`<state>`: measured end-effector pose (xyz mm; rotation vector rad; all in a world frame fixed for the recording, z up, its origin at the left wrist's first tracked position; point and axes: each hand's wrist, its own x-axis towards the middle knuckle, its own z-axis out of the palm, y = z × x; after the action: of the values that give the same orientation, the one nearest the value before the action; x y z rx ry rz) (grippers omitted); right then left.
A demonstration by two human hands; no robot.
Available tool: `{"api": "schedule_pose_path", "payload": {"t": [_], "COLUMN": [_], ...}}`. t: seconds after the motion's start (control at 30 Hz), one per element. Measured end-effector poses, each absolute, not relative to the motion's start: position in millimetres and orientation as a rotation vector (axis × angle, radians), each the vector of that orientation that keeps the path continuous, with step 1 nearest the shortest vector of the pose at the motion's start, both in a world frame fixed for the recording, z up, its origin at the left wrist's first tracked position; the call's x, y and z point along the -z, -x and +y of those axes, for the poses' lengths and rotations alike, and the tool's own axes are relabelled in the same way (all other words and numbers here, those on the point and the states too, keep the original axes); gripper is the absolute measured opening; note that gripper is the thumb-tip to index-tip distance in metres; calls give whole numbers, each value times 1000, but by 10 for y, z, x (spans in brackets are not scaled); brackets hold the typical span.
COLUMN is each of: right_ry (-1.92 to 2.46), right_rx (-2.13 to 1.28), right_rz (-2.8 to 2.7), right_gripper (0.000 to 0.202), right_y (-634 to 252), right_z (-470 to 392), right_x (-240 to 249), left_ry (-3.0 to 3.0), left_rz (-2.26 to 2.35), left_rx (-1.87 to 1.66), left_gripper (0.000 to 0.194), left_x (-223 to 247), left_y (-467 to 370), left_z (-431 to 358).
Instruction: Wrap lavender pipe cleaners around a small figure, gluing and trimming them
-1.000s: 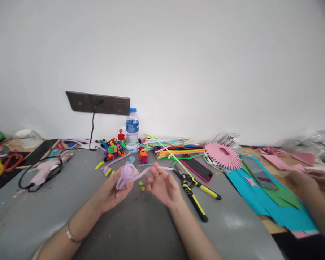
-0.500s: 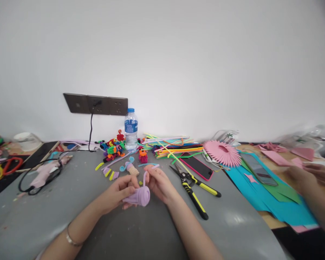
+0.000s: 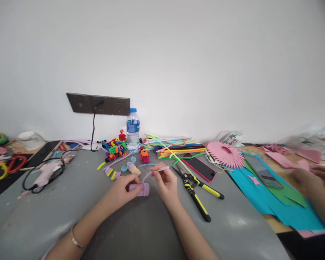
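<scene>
My left hand (image 3: 127,188) grips a lilac roll of wound pipe cleaner (image 3: 144,190), its round end pointing right. From the roll a loose lilac strand (image 3: 148,174) rises to my right hand (image 3: 164,180), which pinches it between thumb and fingers. Just beyond my hands lies a small figure with a tan base and light blue curls (image 3: 132,167). Left of it are short yellow and lilac striped pieces (image 3: 113,174). Pliers-like cutters with yellow and black handles (image 3: 192,184) lie spread to the right of my right hand.
A water bottle (image 3: 133,129) stands near the wall beside colourful pipe-cleaner figures (image 3: 114,148) and a pile of pipe cleaners (image 3: 178,147). A phone (image 3: 200,167) lies behind the cutters. At left is a corded pink glue gun (image 3: 46,172). Another person's hands (image 3: 308,178) are over coloured paper at right.
My right hand has moved right and drawn the strand out to a longer length. My left hand has turned the roll so its end faces more to the right.
</scene>
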<state>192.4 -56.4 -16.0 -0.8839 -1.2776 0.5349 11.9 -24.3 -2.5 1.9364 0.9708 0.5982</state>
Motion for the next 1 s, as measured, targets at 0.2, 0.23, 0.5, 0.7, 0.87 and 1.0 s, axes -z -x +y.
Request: {"api": "schedule_pose_path", "payload": {"t": [0.2,0.23,0.5,0.7,0.87,1.0], "right_ry": [789,769,837,836,890,940], "right_rx": [-458,-468,-575,-593,-698,-935], "right_rz": [-1479,-1499,-1545,-1575,-1591,-1375], "right_gripper": [20,22,23,20,17,4], "right_y": [-1894,-1884,-1849,-1842,-1792,-1769], "right_z": [-629,-640,-670,-660,-611,-573], "right_x": [118,106,57,42,148,235], "left_ry": [-1866,-1838,-1586,-1476,-1384,-1320], "left_rz": [1115,1136,1172,1126,1094,979], "left_rx": [-814,-870,-1145,-1241,-1302,-1256], "left_gripper": [20,21,27,25,30,36], "left_x": [56,61,71,-31,-72,-28], "left_y": [-93,-83,-29,-52,-48,-52], "left_z": [-174,-162,-122,-157,-161,-166]}}
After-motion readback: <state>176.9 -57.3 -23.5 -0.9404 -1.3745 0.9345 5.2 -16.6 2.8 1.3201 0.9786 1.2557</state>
